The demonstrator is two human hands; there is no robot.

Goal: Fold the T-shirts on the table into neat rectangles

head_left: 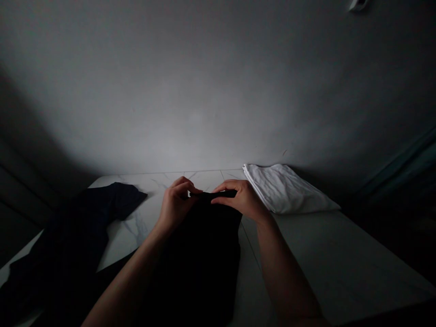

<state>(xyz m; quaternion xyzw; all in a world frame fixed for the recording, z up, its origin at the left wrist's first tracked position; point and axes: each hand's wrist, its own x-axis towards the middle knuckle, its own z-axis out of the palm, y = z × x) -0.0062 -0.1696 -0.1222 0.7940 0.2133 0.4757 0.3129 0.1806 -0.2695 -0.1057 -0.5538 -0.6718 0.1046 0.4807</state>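
A black garment (200, 263) lies spread over the middle of the table and runs down toward me; its exact kind is lost in the dark. At its far edge my left hand (179, 197) pinches the cloth between thumb and fingers. My right hand (240, 195) grips the same edge a little to the right, thumb below and fingers above. Between the two hands the edge looks slightly raised. The near part of the garment fades into shadow.
Left of the black garment lies a dark navy shirt (85, 231), spread out. A folded white cloth (289, 188) sits at the back right of the marble-patterned table (306, 254). Behind the table rises a grey wall (190, 91). Teal fabric (405, 159) shows at the far right.
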